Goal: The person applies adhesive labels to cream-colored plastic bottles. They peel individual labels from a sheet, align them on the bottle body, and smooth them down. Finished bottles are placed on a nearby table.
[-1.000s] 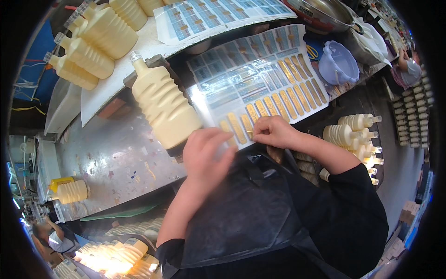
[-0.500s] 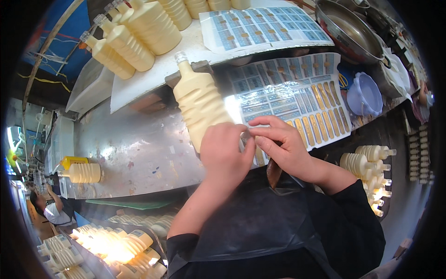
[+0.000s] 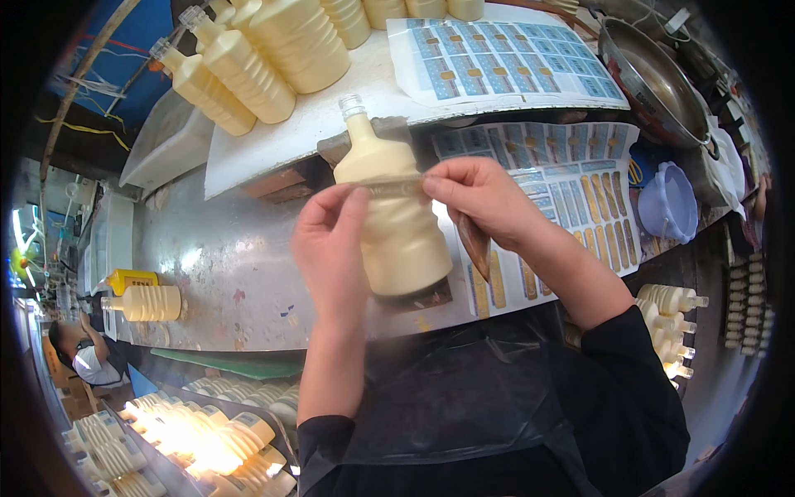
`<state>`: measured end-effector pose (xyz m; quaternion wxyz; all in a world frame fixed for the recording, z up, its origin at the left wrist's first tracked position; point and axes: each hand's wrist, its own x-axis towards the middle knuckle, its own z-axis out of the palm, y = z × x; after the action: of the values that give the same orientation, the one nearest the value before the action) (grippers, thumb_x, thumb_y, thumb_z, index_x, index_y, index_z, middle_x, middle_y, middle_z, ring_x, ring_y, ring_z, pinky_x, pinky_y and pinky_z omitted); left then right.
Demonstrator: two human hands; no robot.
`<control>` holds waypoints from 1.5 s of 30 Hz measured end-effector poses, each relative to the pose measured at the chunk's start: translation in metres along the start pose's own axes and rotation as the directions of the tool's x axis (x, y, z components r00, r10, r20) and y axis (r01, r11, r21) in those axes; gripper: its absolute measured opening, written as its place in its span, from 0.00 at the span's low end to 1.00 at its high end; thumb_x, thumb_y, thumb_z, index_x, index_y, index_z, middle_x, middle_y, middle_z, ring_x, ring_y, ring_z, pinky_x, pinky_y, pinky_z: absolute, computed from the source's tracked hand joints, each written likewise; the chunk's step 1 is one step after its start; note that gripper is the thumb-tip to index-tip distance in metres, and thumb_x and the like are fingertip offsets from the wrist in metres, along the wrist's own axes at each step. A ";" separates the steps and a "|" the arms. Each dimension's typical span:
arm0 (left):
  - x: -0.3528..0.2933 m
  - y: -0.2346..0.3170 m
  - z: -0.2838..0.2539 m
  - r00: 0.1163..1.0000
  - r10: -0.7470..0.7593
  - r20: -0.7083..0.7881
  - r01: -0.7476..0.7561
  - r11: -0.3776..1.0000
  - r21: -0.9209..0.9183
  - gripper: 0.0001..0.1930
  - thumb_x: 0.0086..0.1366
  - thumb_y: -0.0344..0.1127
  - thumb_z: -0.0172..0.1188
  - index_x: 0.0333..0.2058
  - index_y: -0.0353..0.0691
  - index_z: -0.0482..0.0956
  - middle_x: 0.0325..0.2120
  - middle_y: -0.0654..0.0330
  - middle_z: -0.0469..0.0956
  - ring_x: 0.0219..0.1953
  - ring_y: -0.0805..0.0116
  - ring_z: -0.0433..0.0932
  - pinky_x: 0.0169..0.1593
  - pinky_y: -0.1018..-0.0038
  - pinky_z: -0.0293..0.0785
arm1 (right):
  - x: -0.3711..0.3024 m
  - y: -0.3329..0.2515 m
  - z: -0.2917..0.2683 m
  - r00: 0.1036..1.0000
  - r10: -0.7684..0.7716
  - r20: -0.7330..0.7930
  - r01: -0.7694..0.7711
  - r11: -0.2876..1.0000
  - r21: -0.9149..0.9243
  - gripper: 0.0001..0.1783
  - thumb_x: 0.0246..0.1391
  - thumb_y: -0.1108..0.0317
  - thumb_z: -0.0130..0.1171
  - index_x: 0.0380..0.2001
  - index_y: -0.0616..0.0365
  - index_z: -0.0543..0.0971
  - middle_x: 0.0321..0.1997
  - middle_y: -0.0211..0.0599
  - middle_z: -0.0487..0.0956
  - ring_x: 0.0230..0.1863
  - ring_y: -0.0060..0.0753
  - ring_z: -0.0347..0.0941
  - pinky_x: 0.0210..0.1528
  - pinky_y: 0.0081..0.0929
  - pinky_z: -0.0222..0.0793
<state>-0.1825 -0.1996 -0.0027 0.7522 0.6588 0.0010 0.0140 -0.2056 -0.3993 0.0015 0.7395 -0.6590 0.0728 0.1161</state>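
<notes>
A metal-topped worktable (image 3: 224, 286) stretches across the middle, its scuffed grey surface flecked with coloured marks and catching a pale glare on the left. A raised white shelf (image 3: 248, 157) runs along its far side. At the far left, a slanting pole (image 3: 80, 77) crosses a blue backdrop (image 3: 142, 41); nearer — by the left edge — a white light (image 3: 18, 232) glows. Grey floor (image 3: 714, 398) shows at right.

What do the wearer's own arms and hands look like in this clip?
The left hand and right hand are bare, with no gloves and no watch visible. Black sleeves end around the elbows, leaving both forearms uncovered. A smooth, slightly glossy black apron covers the front.
</notes>
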 end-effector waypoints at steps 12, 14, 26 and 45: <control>0.029 -0.035 0.004 0.988 -0.034 -0.152 0.020 0.995 -0.093 0.06 0.68 0.30 0.66 0.34 0.36 0.78 0.31 0.66 0.78 0.33 0.80 0.71 0.41 0.80 0.70 | 0.048 0.014 0.003 0.978 -0.159 -0.136 0.130 0.971 -0.198 0.11 0.65 0.63 0.63 0.34 0.60 0.79 0.28 0.21 0.78 0.28 0.09 0.71 0.27 0.14 0.66; 0.028 -0.036 0.006 0.987 -0.026 -0.161 0.008 0.994 -0.113 0.05 0.68 0.28 0.65 0.34 0.36 0.79 0.31 0.66 0.78 0.33 0.79 0.71 0.42 0.80 0.69 | 0.048 0.012 0.003 0.982 -0.142 -0.124 0.119 0.977 -0.179 0.11 0.65 0.64 0.63 0.34 0.60 0.79 0.28 0.22 0.78 0.28 0.09 0.71 0.28 0.15 0.67; 0.031 -0.041 0.002 0.987 -0.028 -0.160 0.006 0.991 -0.137 0.04 0.69 0.27 0.64 0.35 0.35 0.80 0.31 0.65 0.80 0.33 0.79 0.72 0.40 0.80 0.71 | 0.056 0.018 0.005 0.965 -0.220 -0.144 0.188 0.960 -0.207 0.12 0.61 0.64 0.65 0.33 0.64 0.80 0.29 0.29 0.80 0.31 0.14 0.74 0.34 0.19 0.71; 0.029 -0.044 0.000 0.986 -0.043 -0.163 0.010 0.980 -0.197 0.02 0.69 0.26 0.64 0.35 0.35 0.80 0.33 0.63 0.80 0.34 0.77 0.75 0.42 0.79 0.74 | 0.058 0.018 0.005 0.971 -0.201 -0.130 0.171 0.962 -0.211 0.11 0.60 0.65 0.68 0.32 0.62 0.80 0.29 0.24 0.79 0.31 0.10 0.71 0.33 0.15 0.69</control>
<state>-0.1524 -0.2043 -0.0458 0.8107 0.5782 0.0711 0.0588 -0.1551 -0.3882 -0.0305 0.6703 -0.7402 0.0540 0.0027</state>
